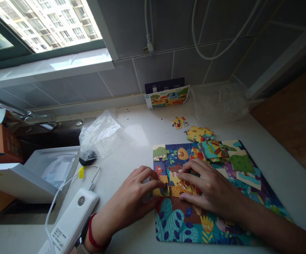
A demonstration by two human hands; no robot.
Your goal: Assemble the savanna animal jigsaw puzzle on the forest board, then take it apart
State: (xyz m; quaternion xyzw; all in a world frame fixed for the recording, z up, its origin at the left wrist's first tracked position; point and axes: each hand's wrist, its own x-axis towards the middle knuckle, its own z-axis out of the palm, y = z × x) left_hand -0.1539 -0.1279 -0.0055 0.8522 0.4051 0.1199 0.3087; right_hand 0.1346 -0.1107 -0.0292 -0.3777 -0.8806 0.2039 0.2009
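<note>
A jigsaw board [184, 225] with a leafy jungle print lies on the white counter [126, 148], partly covered by assembled pieces. My left hand [134, 194] comes in from the lower left, its fingertips on a small yellow jigsaw piece [164, 179]. My right hand [208, 187] lies across the board's middle, with finger and thumb around a spotted yellow jigsaw piece [179, 189]. A heap of loose jigsaw pieces [213, 151] sits beyond my right hand. Several more pieces [180, 122] lie further back. A red band circles my left wrist.
A printed puzzle card [167, 97] leans on the tiled wall, beside a clear plastic wrap [218, 102]. Left of the board are a plastic bag [100, 132], a white power bank [73, 218] with its cable, and an open white box [54, 173].
</note>
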